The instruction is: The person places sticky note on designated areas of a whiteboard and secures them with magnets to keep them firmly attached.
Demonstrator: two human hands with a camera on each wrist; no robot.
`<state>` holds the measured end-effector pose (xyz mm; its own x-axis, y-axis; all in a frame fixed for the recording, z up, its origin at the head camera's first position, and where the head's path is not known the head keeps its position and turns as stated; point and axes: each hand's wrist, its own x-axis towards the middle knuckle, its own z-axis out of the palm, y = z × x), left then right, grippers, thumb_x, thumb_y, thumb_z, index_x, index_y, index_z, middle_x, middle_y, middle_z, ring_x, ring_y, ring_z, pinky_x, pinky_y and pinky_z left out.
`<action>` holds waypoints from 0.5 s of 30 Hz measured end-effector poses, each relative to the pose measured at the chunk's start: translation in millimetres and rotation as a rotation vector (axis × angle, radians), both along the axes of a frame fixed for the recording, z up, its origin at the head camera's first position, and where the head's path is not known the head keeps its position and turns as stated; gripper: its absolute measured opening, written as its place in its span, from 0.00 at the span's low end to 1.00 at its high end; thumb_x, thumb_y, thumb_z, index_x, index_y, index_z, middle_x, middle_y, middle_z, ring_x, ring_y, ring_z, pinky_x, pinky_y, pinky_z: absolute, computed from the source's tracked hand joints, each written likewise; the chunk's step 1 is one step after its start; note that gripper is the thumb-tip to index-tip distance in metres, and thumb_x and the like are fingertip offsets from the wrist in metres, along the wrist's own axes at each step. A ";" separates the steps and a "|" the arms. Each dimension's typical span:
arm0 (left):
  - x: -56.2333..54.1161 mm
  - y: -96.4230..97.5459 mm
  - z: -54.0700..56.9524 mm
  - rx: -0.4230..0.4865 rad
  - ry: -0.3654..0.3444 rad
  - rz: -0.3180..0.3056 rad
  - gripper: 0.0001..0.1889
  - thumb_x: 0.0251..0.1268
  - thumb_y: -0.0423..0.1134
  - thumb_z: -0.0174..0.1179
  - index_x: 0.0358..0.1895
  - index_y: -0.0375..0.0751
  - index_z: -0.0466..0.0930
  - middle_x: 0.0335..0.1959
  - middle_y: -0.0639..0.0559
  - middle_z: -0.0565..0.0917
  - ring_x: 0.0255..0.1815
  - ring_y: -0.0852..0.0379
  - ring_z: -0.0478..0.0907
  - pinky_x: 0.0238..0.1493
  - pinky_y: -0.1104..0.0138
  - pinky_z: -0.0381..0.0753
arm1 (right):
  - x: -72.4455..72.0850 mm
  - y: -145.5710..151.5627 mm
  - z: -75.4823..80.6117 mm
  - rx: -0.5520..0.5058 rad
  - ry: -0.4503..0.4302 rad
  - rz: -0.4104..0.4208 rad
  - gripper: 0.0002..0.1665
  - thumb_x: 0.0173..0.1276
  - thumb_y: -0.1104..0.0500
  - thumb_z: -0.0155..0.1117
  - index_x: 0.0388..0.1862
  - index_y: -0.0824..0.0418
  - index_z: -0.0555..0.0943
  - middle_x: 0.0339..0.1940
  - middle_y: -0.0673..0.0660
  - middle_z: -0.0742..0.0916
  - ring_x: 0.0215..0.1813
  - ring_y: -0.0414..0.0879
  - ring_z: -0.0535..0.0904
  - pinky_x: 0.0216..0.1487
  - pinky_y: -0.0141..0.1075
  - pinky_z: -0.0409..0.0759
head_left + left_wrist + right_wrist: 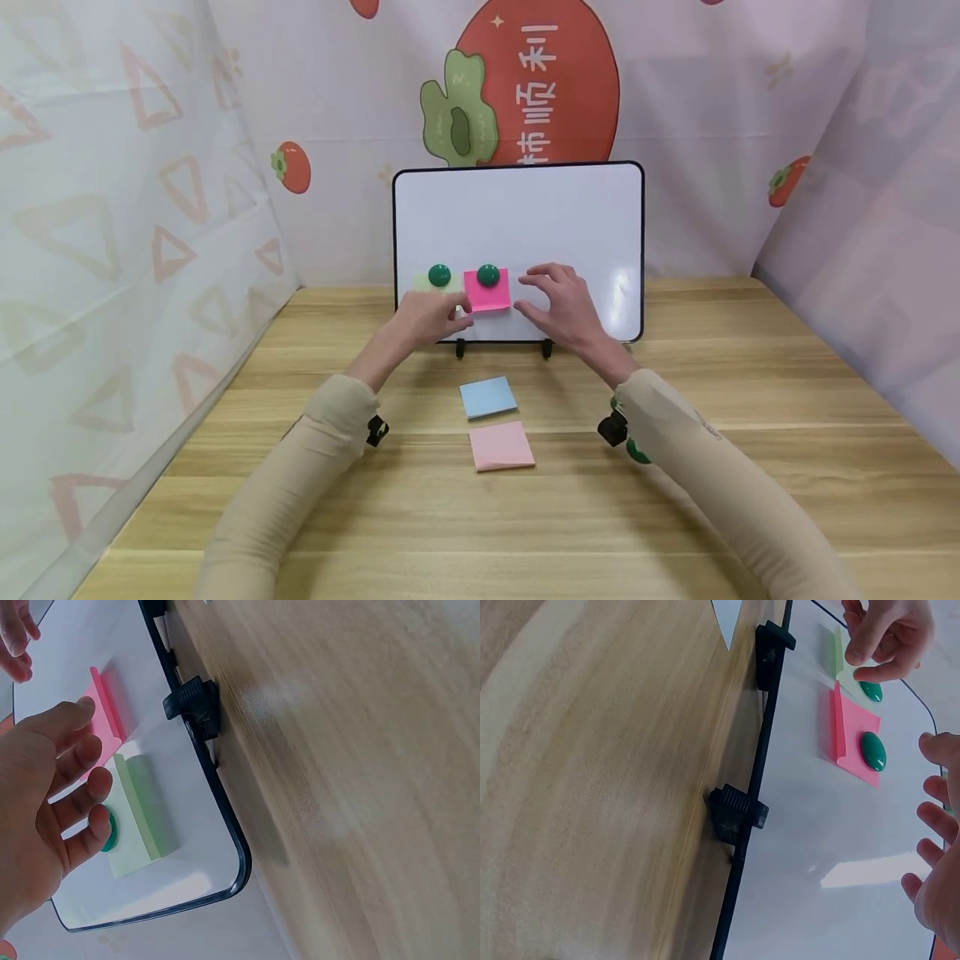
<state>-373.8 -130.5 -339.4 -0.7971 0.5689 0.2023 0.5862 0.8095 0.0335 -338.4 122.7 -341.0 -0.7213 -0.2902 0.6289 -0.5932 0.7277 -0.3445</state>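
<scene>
On the whiteboard (pixel 570 208), a bright pink sticky note (pixel 489 298) and a pale green sticky note (pixel 135 844) are side by side, their lower edges curling outward. A green round magnet (pixel 487 275) sits on the pink note, and another green magnet (pixel 439 274) on the green one. The left hand (pixel 429 317) hovers before the green note, fingers loosely bent and holding nothing; in the head view it hides much of that note. Right of the pink note, the right hand (pixel 561 304) is held before the board with its fingers spread and nothing between them.
A blue sticky note (pixel 488 397) and a light pink one (pixel 501 447) lie on the wooden table (pixel 420 517). Green magnets (pixel 638 452) are partly hidden by the right forearm. Black stand clips (pixel 735 814) hold the board's lower edge.
</scene>
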 end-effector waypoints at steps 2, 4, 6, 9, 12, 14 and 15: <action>4.7 -1.1 -0.6 -0.004 -0.042 0.007 0.13 0.68 0.54 0.61 0.48 0.53 0.83 0.25 0.57 0.82 0.23 0.59 0.74 0.25 0.67 0.69 | 3.5 1.8 -0.6 -0.025 -0.010 0.006 0.24 0.65 0.53 0.71 0.56 0.63 0.83 0.58 0.61 0.82 0.65 0.58 0.71 0.67 0.57 0.65; 8.9 -2.5 -2.9 -0.014 -0.082 0.013 0.13 0.68 0.55 0.61 0.47 0.54 0.84 0.25 0.58 0.82 0.24 0.59 0.74 0.27 0.67 0.69 | 6.9 3.6 -1.9 -0.043 -0.018 0.010 0.24 0.65 0.53 0.71 0.56 0.64 0.83 0.58 0.62 0.82 0.65 0.58 0.71 0.66 0.57 0.65; 13.0 -3.5 -6.0 -0.016 -0.116 0.018 0.12 0.68 0.55 0.61 0.46 0.55 0.84 0.25 0.59 0.81 0.25 0.59 0.74 0.29 0.66 0.69 | 10.5 5.4 -3.6 -0.053 -0.026 0.013 0.24 0.65 0.53 0.71 0.56 0.64 0.83 0.58 0.62 0.82 0.64 0.59 0.71 0.66 0.57 0.65; 17.4 -4.3 -10.8 -0.011 -0.137 0.009 0.11 0.67 0.55 0.62 0.43 0.56 0.84 0.25 0.60 0.80 0.26 0.60 0.74 0.30 0.65 0.69 | 16.0 9.0 -6.6 -0.066 -0.038 0.014 0.24 0.64 0.53 0.71 0.56 0.64 0.83 0.58 0.62 0.82 0.64 0.59 0.71 0.67 0.58 0.65; 20.4 -5.0 -14.2 -0.007 -0.122 -0.004 0.10 0.66 0.54 0.63 0.41 0.56 0.85 0.25 0.61 0.80 0.27 0.62 0.74 0.30 0.65 0.70 | 21.0 13.1 -9.0 -0.076 -0.050 0.011 0.24 0.64 0.54 0.71 0.56 0.64 0.83 0.58 0.62 0.82 0.64 0.59 0.71 0.67 0.59 0.64; 21.9 -5.7 -15.8 -0.007 -0.115 -0.005 0.09 0.66 0.55 0.63 0.41 0.57 0.85 0.26 0.62 0.80 0.27 0.62 0.74 0.30 0.66 0.70 | 24.1 16.2 -10.4 -0.080 -0.057 0.007 0.24 0.64 0.54 0.72 0.56 0.65 0.83 0.58 0.62 0.82 0.64 0.59 0.71 0.67 0.60 0.64; 22.7 -6.2 -16.4 -0.008 -0.116 -0.002 0.10 0.66 0.55 0.63 0.41 0.57 0.85 0.26 0.62 0.80 0.27 0.62 0.74 0.30 0.66 0.70 | 25.5 17.7 -11.1 -0.080 -0.061 0.004 0.24 0.64 0.54 0.71 0.56 0.64 0.83 0.58 0.62 0.82 0.64 0.59 0.71 0.67 0.60 0.65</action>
